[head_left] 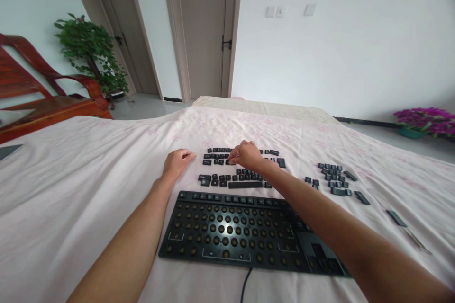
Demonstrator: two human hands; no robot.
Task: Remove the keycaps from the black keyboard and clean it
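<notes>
A black keyboard (pixel 245 232) lies in front of me on a pale pink cloth, most of its keycaps taken off so the switches show. Beyond it, loose black keycaps (pixel 227 177) are laid out in rows. My right hand (pixel 246 155) reaches over the keyboard and rests on these rows, fingers curled down in a pinch on a keycap. My left hand (pixel 177 163) lies on the cloth just left of the rows, fingers curled in, nothing visible in it. A second group of keycaps (pixel 334 180) lies further right.
The pink cloth (pixel 88 175) covers a wide table or bed. A thin keycap tool (pixel 405 225) lies at the right. The keyboard cable (pixel 246 286) runs towards me. A red wooden chair (pixel 42 99), a green plant (pixel 90 52), doors and purple flowers (pixel 424 120) stand behind.
</notes>
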